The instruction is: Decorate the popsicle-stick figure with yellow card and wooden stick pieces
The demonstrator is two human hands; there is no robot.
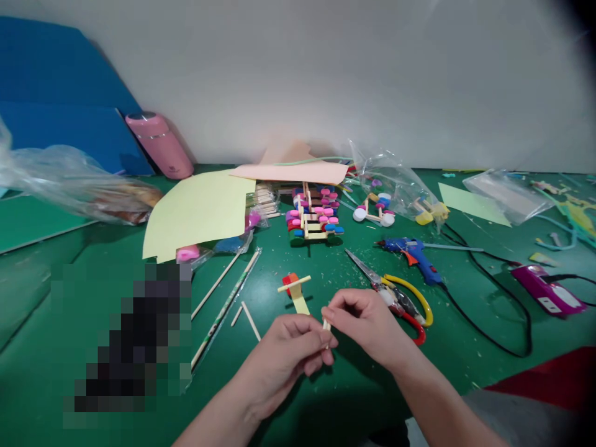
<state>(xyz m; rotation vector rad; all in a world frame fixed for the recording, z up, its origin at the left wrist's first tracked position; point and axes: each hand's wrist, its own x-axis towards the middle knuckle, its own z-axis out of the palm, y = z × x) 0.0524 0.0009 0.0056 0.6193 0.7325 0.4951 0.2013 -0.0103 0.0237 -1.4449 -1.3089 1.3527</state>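
Note:
Both hands meet low in the middle of the head view, pinching a small pale wooden piece (326, 325) between them. My left hand (298, 344) grips its lower part, fingers curled. My right hand (361, 316) closes thumb and forefinger on its upper end. Just beyond them lies a yellow paper strip (300, 303) with a red piece (289, 284) and a thin wooden stick (300, 283) across it. To the right of my right hand are scissors (367, 267) and another tool with red and yellow handles (422, 302), partly overlapping.
Small coloured wheeled models (316, 217) stand at the back centre. A blue glue gun (421, 257) trails a black cable toward a purple power strip (547, 290). Loose sticks (215, 287), yellow paper (200, 211) and a pink bottle (162, 146) lie left; the far-left area is pixelated.

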